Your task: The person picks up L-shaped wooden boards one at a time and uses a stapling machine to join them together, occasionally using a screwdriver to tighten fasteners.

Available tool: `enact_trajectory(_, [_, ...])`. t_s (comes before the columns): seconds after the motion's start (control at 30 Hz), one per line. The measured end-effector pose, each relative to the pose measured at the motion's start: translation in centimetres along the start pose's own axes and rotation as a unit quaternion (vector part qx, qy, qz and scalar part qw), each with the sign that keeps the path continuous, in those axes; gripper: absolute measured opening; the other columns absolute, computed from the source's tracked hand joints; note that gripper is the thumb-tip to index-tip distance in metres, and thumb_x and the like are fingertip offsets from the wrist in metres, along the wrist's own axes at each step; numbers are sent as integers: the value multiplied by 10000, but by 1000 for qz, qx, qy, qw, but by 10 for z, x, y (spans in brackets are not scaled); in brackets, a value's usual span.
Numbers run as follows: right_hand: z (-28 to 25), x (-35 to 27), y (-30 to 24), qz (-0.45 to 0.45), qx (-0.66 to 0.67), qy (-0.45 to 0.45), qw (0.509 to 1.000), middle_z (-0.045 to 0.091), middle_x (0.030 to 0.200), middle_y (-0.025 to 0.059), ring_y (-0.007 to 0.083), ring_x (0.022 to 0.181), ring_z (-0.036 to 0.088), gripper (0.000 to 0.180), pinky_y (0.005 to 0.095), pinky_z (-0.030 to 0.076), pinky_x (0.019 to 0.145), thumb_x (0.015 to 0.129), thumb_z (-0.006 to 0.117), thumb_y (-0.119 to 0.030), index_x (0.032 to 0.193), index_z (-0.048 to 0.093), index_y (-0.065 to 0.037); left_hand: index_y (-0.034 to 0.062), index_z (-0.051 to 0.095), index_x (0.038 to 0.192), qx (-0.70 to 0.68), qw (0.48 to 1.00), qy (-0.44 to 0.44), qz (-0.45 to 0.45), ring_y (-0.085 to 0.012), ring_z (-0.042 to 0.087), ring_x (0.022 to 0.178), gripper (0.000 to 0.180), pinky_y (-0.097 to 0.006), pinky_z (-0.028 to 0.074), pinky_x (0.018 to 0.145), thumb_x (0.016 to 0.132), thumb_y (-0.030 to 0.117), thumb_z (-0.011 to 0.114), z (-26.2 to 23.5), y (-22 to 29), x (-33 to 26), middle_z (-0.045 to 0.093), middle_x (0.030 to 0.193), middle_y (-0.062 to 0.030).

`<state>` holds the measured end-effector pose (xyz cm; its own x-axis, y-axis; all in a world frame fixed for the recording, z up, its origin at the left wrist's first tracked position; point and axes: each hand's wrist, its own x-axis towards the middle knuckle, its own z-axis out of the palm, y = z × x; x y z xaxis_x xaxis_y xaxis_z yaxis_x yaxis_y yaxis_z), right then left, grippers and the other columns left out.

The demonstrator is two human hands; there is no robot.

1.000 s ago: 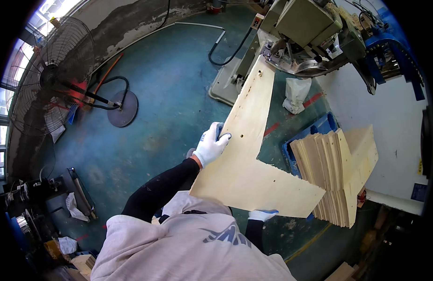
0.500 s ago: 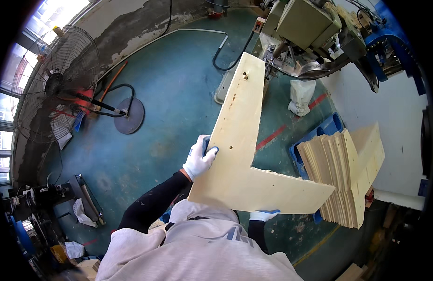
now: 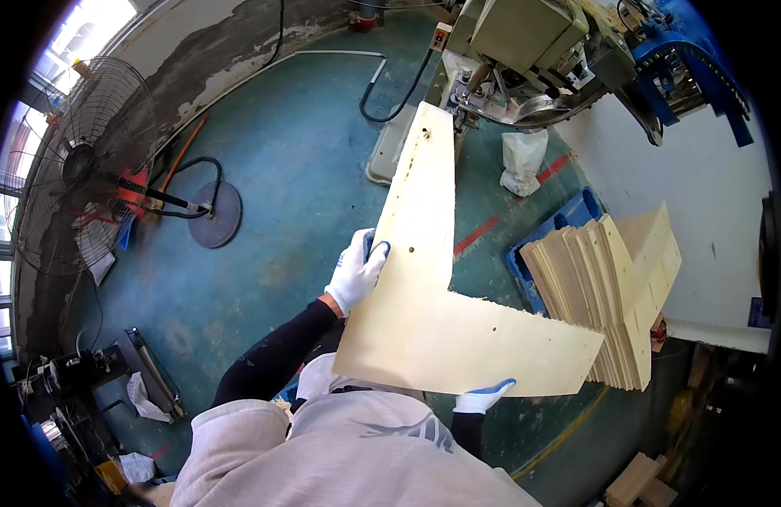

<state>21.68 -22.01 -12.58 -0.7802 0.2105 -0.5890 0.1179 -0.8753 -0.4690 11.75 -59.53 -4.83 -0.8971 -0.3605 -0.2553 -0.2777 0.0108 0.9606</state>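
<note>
An L-shaped plywood panel, pale and rough along its inner edge, is held up in front of my body. It has a small hole near its far tip and dark spots along the long arm. My left hand, in a white glove with blue fingertips, grips the panel's left edge, thumb on top and fingers underneath. My right hand, gloved alike, holds the near edge with its thumb on the face; its other fingers are hidden beneath.
Similar plywood panels stand in a stack at the right, beside a blue crate. A green machine stands at the far right, near a white bag. A large floor fan is at the left.
The panel has tilted slightly and its near edge has come down a little. My right hand has shifted slightly right along that edge. The surroundings have shifted left in view.
</note>
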Motion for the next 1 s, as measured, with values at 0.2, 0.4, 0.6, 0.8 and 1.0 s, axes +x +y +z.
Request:
enact_trajectory(0.2, [-2, -22, -30, -42, 1, -41, 998, 306, 1636, 59, 320, 1480, 285, 783, 501, 188, 1225, 994, 371, -701, 1573, 333, -176, 2, 505, 1284, -26, 999, -19, 38, -56, 487, 600, 338, -263, 445, 555, 1040, 228, 562, 17, 8, -4, 594, 798, -13])
enact_trajectory(0.4, [-1, -25, -35, -59, -13, -10, 998, 310, 1634, 59, 320, 1475, 291, 809, 507, 198, 1221, 976, 376, -728, 1570, 337, -181, -7, 519, 1267, -18, 999, -24, 46, -73, 520, 677, 343, -268, 466, 619, 1037, 241, 572, 25, 16, 3, 611, 828, -30])
enact_trajectory(0.6, [-7, -18, -39, -49, -17, -15, 999, 317, 1630, 61, 323, 1471, 297, 810, 510, 201, 1220, 976, 373, -730, 1570, 338, -181, -14, 528, 1257, -3, 999, -18, 49, -100, 543, 710, 342, -294, 485, 657, 1032, 239, 576, 25, 19, 3, 632, 858, -48])
enact_trajectory(0.8, [20, -23, -33, -68, -30, 35, 997, 314, 1631, 63, 321, 1471, 299, 811, 506, 212, 1219, 979, 369, -729, 1572, 332, -178, -8, 536, 1256, 12, 1000, -12, 24, -87, 518, 678, 336, -280, 473, 631, 1031, 239, 575, 27, 22, 6, 614, 828, -38])
enact_trajectory(1.0, [19, -9, -32, -92, -59, 2, 994, 303, 1637, 63, 322, 1475, 301, 799, 502, 218, 1219, 988, 367, -716, 1575, 324, -175, 7, 413, 1422, 60, 992, 4, 111, -254, 651, 942, 494, -386, 514, 815, 1008, 222, 578, 24, 17, 33, 651, 1046, -185])
